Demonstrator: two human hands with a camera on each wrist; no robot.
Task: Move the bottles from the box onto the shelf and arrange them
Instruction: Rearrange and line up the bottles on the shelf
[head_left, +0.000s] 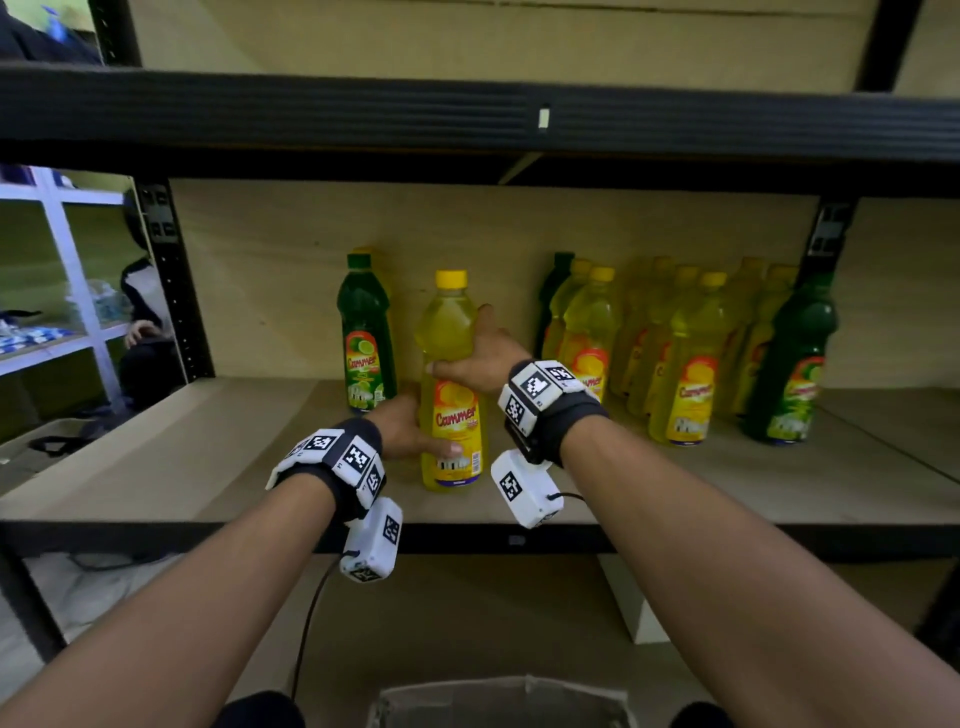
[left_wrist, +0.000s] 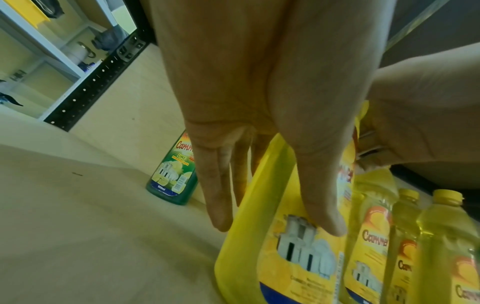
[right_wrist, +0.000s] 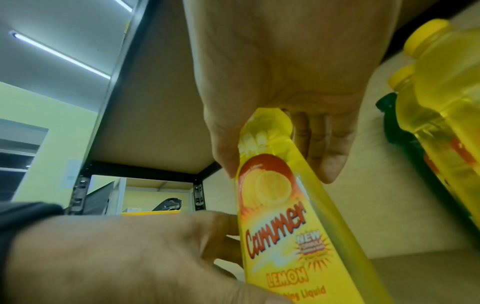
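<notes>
A yellow lemon bottle (head_left: 451, 384) stands upright near the front of the wooden shelf board (head_left: 208, 452); whether its base touches the board I cannot tell. My left hand (head_left: 415, 431) grips its lower label, thumb in front and fingers behind. My right hand (head_left: 475, 353) grips its upper body below the neck. The right wrist view shows the thumb and fingers of my right hand (right_wrist: 280, 174) around the yellow bottle (right_wrist: 280, 216). A green lime bottle (head_left: 363, 332) stands just behind on the left. Several yellow bottles (head_left: 685, 353) and a green bottle (head_left: 795, 364) stand grouped on the right. The cardboard box (head_left: 498, 701) sits below.
The black beam of the upper shelf (head_left: 467, 119) runs overhead, and a black upright (head_left: 176, 280) bounds the left side. The board lies bare left of the lime bottle. White shelving (head_left: 67, 260) and a seated person (head_left: 145, 322) are beyond on the left.
</notes>
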